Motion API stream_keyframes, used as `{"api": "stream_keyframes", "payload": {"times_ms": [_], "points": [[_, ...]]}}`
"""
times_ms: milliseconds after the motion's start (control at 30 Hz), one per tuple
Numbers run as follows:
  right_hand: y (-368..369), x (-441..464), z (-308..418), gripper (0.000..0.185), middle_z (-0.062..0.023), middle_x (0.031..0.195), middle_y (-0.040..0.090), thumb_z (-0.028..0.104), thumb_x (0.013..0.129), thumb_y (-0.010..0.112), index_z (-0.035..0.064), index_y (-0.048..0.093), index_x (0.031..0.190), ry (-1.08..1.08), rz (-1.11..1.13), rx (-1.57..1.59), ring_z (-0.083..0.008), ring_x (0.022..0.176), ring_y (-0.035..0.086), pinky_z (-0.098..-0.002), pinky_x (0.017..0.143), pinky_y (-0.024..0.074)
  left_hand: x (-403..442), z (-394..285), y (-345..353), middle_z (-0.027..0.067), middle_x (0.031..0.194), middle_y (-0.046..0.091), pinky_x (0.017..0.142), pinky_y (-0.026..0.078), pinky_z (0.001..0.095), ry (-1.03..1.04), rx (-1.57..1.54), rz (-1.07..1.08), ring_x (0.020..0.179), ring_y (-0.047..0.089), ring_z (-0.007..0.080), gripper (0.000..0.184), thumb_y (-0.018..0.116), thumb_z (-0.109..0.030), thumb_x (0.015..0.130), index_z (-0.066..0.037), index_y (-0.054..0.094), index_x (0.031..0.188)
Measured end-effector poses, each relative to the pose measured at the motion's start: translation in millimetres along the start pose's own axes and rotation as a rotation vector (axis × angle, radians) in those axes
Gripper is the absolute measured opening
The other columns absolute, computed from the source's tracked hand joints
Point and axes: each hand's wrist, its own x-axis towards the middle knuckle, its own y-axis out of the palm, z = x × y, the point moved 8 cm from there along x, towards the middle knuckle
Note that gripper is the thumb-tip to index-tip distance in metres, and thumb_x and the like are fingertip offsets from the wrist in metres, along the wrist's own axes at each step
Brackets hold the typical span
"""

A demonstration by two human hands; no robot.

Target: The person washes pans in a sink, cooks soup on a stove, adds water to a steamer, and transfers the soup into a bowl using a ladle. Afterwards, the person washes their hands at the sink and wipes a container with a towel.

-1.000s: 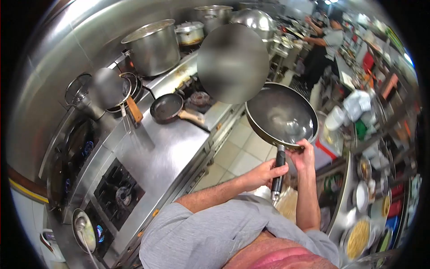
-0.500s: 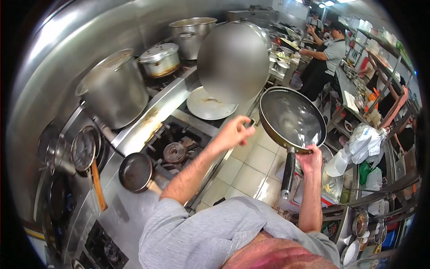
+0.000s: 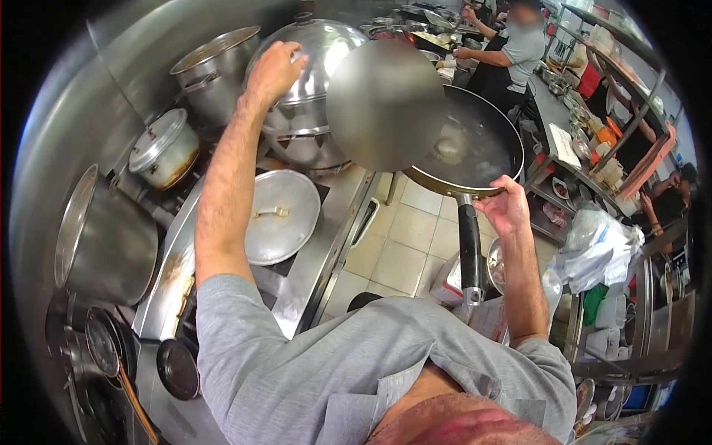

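A large dark frying pan (image 3: 482, 141) with a black handle (image 3: 469, 252) is in my right hand (image 3: 508, 208). That hand grips the near rim beside the handle's base, thumb and fingers closed on it. Inside the pan are shiny patches and a pale spot; whether this is liquid or reflection I cannot tell. A grey blurred disc hides its left part. My left hand (image 3: 274, 70) is raised in front of a big domed metal lid (image 3: 326, 52) on a steamer pot (image 3: 300, 148). Its fingers are bent and apart, with nothing visible between them; contact with the lid is unclear.
A flat round lid (image 3: 285, 230) lies on the stove. Stockpots (image 3: 111, 241) and a lidded pot (image 3: 165, 148) line the wall. Small pans (image 3: 178, 368) sit at lower left. A co-worker (image 3: 512, 55) stands beyond the pan. Shelving with a plastic bag (image 3: 597, 248) runs along the right.
My left hand has moved from near the pan up and left to the domed lid. The pan has shifted slightly left, still in my right hand. The view has turned.
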Motion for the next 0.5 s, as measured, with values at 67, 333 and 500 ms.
{"api": "stream_keyframes", "payload": {"times_ms": [67,333,500], "points": [[-4.0,37.3,10.4,0.007,-0.0176,0.081,0.053,0.006,0.069,0.05,0.0037,0.048,0.064,0.027,0.112,0.018,-0.0357,0.083,0.055,-0.0546,0.072,0.0481,43.3,20.6,23.5,0.0149,0.113,0.052,0.089,0.041,0.039,-0.022,0.065,-0.015,0.106,0.05,0.0305,0.04,0.052,-0.031,0.084,-0.006,0.053,0.115],[25.1,117.7,45.7,0.012,-0.0177,0.085,0.057,0.006,0.07,0.049,-0.0019,0.05,0.079,-0.044,0.018,0.028,-0.0302,0.074,0.06,-0.0441,0.059,0.0558,180.6,113.0,113.9,0.0118,0.129,0.043,0.099,0.033,0.0361,-0.153,0.072,0.034,0.117,0.043,0.0277,0.048,0.043,-0.037,0.087,-0.005,0.047,0.122],[33.5,161.2,60.4,0.011,-0.0155,0.083,0.057,0.006,0.069,0.05,-0.0012,0.051,0.077,-0.038,0.0,0.015,-0.0293,0.074,0.06,-0.0415,0.053,0.0557,214.9,125.7,125.5,0.0146,0.111,0.057,0.089,0.04,0.0372,-0.124,0.151,0.173,0.104,0.053,0.0289,0.036,0.046,-0.029,0.084,-0.007,0.057,0.109]]}}
